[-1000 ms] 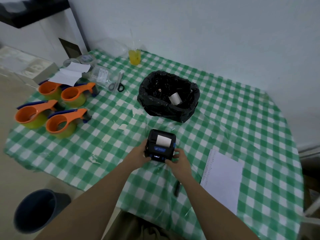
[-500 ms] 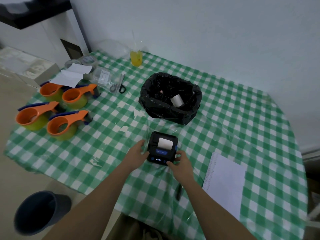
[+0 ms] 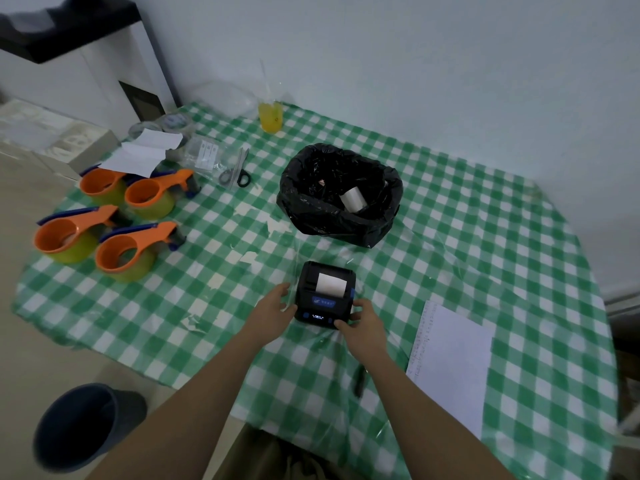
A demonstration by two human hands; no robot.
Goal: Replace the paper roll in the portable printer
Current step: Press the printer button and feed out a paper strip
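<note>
As printer (image 3: 325, 295) now rests on table (image 3: 485, 237), left hand (image 3: 273, 311) has loosened beside it, fingers spread; right hand (image 3: 363, 318) still grasps near right corner. Paper tab shows: reload likely finished.

desk (image 3: 485, 237): you've got a green-and-white checked cloth over it, with a clear plastic sheet on top
tape dispensers (image 3: 114, 216): four orange ones with yellow-green rolls, bunched on your far left
scissors (image 3: 237, 171): black handles, lying flat just right of the dispensers
paper slips (image 3: 140, 155): white, resting behind the dispensers near the desk edge
drink (image 3: 270, 116): yellow, in a clear bag with a straw, back by the wall
notepad (image 3: 450, 368): white sheet on your right, close to the near edge
pen (image 3: 358, 381): dark, just left of the notepad
bucket (image 3: 83, 424): dark, on the floor, lower left of your view
</note>
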